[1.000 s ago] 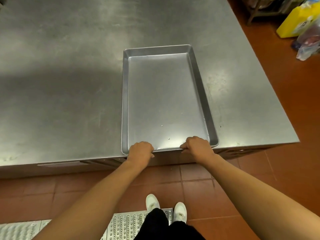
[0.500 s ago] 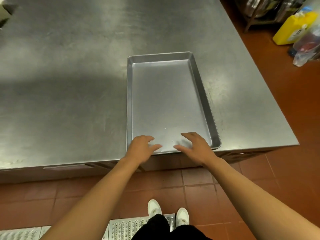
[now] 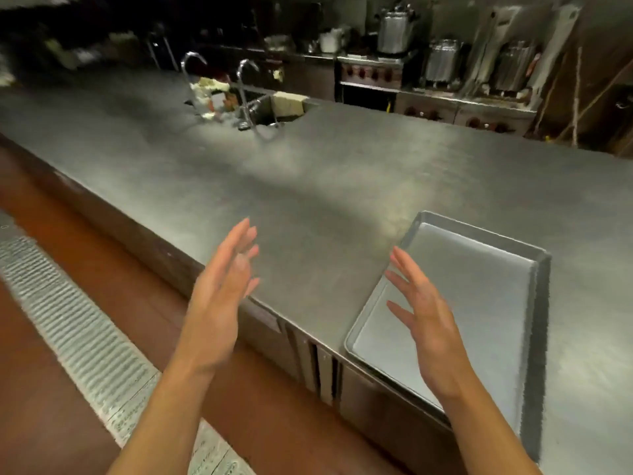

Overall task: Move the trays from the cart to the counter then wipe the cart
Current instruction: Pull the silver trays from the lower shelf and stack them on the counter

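Shallow rectangular silver metal tray (image 3: 479, 303) now set down on the broad brushed-steel worktop (image 3: 308, 186), near end at the worktop's front edge, long side running away across the steel. No longer gripped: a second ago both hands curled over the tray's near rim, half a second ago fingers loosening on it, now lifted clear. Left hand (image 3: 219, 303) raised off to the left of the tray, past the worktop's front edge, fingers straight and spread, holding nothing. Right hand (image 3: 424, 320) hovering over the tray's near left corner, fingers likewise extended and apart, nothing in it; contact with the tray doubtful, most likely none. View swung leftward along the worktop, blurred with the turn. Sink with two curved taps (image 3: 246, 94) far beyond the tray at the worktop's back edge, steel pots (image 3: 442, 60) on the range behind that. Ridged metal floor mat (image 3: 78, 323) left of the tray, down on the red-brown floor. Cart not in view. Meaning for the task, as a judgement: this tray delivered, hands free, turn probably heading back to the cart for another tray or for wiping.
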`<state>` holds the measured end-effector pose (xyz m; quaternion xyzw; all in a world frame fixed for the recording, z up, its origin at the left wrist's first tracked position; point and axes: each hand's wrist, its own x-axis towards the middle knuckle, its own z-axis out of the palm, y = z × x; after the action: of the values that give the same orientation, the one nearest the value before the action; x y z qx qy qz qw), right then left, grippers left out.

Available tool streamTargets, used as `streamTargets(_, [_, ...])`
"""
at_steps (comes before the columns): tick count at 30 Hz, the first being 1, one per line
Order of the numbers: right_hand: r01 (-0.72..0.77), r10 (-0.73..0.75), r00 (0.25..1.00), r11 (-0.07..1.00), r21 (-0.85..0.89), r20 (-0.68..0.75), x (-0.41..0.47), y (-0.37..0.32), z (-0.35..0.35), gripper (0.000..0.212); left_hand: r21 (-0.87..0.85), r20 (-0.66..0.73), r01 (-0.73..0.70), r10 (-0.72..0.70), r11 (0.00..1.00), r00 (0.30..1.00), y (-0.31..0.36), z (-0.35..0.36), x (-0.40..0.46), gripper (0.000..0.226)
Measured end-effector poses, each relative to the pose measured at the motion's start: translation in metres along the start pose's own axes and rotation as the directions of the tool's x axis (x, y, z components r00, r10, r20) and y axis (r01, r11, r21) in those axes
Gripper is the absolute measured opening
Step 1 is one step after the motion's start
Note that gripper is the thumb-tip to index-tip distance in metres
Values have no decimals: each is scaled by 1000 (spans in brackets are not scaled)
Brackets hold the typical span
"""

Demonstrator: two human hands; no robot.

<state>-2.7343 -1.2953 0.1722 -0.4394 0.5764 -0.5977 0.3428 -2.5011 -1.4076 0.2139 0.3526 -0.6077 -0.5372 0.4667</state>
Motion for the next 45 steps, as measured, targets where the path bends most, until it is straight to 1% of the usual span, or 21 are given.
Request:
streamTargets(2, [12, -23, 986, 997, 73, 162, -6, -18, 25, 70, 17, -144, -32, 34, 999, 989, 20, -26, -47, 90])
streamTargets(3, [10, -34, 971, 995, 102, 237, -12, -26, 39, 72, 28, -225, -39, 44, 999, 973, 27, -39, -75, 90])
streamTargets(5, [-1, -50, 926, 991, 134, 375, -29, -36, 67, 87, 45, -376, -34, 48, 998, 925, 37, -62, -131, 94])
streamTargets(8, [-55, -43, 822, 986, 155, 568, -66, -47, 112, 97, 65, -558, 30, 11, 997, 830, 46, -90, -220, 104])
streamTargets(10, [-67, -70, 724, 983, 170, 686, -97, -52, 143, 95, 68, -688, 51, 10, 996, 726, 55, -104, -279, 103])
streamTargets(11, [-70, -86, 670, 982, 178, 737, -112, -54, 158, 93, 86, -740, 58, 25, 995, 672, 60, -109, -306, 96])
streamTargets(12, [-74, -95, 612, 981, 177, 785, -127, -57, 172, 92, 119, -772, 76, 44, 990, 634, 62, -115, -334, 83])
streamTargets(14, [-76, -99, 481, 985, 155, 871, -160, -63, 202, 92, 19, -840, 114, -46, 993, 541, 68, -124, -385, 47])
streamTargets(15, [-73, -103, 420, 987, 146, 902, -176, -67, 215, 92, 53, -872, 149, -27, 987, 489, 69, -126, -409, 42])
streamTargets(16, [-63, -107, 359, 988, 139, 927, -192, -70, 229, 92, 78, -914, 167, 4, 983, 406, 72, -126, -431, 42])
streamTargets(17, [-57, -110, 289, 990, 132, 951, -210, -74, 243, 92, 100, -950, 149, 50, 984, 309, 76, -125, -454, 49])
streamTargets(19, [-61, -113, 171, 990, 125, 979, -243, -82, 268, 92, 76, -986, 87, 62, 993, 155, 84, -118, -491, 67])
streamTargets(20, [-60, -114, 113, 991, 122, 987, -261, -86, 281, 92, 89, -992, 79, 81, 993, 97, 85, -117, -514, 65])
streamTargets(22, [-49, -126, 15, 991, 126, 992, -300, -92, 307, 90, 82, -997, 62, 82, 995, -2, 88, -117, -558, 58])
streamTargets(23, [-44, -132, -27, 990, 131, 991, -320, -95, 320, 89, 83, -995, 63, 86, 995, -42, 90, -119, -580, 61])
streamTargets(25, [-41, -127, -110, 992, 123, 986, -363, -98, 349, 87, 97, -988, 98, 108, 990, -115, 96, -124, -624, 77])
streamTargets(29, [-64, -96, -217, 994, 84, 971, -459, -100, 410, 91, 112, -959, 187, 156, 976, -237, 108, -153, -712, 86])
streamTargets(33, [-89, -91, -268, 994, 69, 959, -559, -100, 470, 89, 77, -942, 234, 148, 969, -301, 118, -206, -804, 84])
streamTargets(38, [-114, -64, -330, 993, 28, 942, -670, -110, 546, 90, 75, -931, 283, 168, 956, -323, 139, -286, -897, 62])
streamTargets(42, [-82, -50, -393, 996, 20, 918, -738, -128, 603, 86, 106, -926, 275, 195, 956, -322, 162, -344, -956, 60])
streamTargets(45, [-37, -25, -462, 999, 9, 887, -784, -136, 649, 86, 91, -914, 217, 168, 972, -368, 166, -382, -994, 60])
